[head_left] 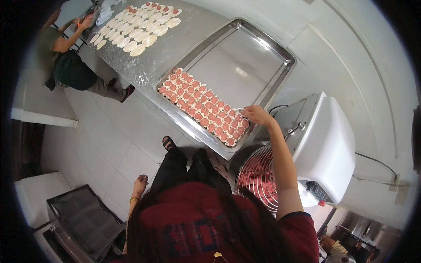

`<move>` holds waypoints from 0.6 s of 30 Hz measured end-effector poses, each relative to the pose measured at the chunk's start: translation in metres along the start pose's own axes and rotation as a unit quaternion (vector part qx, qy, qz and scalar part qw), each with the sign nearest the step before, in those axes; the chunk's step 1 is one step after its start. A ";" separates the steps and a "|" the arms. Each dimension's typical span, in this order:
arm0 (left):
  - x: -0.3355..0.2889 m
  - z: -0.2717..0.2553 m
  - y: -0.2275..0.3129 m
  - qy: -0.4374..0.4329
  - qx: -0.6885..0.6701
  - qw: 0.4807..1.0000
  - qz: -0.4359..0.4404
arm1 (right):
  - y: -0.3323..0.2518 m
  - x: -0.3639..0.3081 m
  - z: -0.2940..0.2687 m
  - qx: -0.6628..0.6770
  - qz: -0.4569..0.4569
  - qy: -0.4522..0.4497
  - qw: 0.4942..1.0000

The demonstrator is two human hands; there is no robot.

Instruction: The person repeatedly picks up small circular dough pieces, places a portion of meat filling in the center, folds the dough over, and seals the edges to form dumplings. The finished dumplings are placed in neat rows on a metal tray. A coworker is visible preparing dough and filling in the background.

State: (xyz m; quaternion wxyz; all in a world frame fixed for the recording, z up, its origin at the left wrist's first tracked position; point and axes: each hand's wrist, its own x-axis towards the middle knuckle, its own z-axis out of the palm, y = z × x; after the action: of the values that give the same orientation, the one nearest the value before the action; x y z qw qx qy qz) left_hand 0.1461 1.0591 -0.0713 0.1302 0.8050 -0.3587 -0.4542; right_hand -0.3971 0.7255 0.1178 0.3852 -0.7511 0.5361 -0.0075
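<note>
My right hand (pixel 255 115) reaches over the right edge of a large metal tray (pixel 287 65), its fingers pinched on a small meat-filled dough piece (pixel 239 110) at the end of a row. Several rows of such pieces, round pinkish-red meat (pixel 198 105) in pleated pale dough, are packed along the tray's near side. Beyond them the tray's metal bottom shows. Low at my left side hangs my left hand (pixel 141 180), away from the table, with its fingers curled in and nothing visible in them.
Flat dough ovals (pixel 138 35), some topped with meat balls, lie on the floured steel table (pixel 193 28). Right of me stands a white mixer (pixel 326 149) with a wire guard (pixel 258 179) over red contents. A co-worker (pixel 72 65) stands far left; a dark-topped unit (pixel 85 219) is near left.
</note>
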 end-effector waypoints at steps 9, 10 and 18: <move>-0.002 0.002 -0.014 -0.054 0.139 0.987 0.064 | -0.003 -0.004 0.007 0.135 0.027 0.019 0.990; -0.007 0.003 0.000 -0.046 0.121 0.991 0.031 | 0.000 -0.004 0.008 0.139 0.030 0.019 0.990; -0.005 0.007 0.012 -0.029 0.015 0.999 -0.010 | -0.017 -0.001 0.001 -0.032 0.093 -0.012 0.995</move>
State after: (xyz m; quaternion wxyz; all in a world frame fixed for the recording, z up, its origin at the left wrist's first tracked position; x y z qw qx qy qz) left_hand 0.1332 1.0545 -0.0655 0.1028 0.7969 -0.3614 -0.4730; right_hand -0.3830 0.7295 0.1276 0.3660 -0.7103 0.5988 0.0543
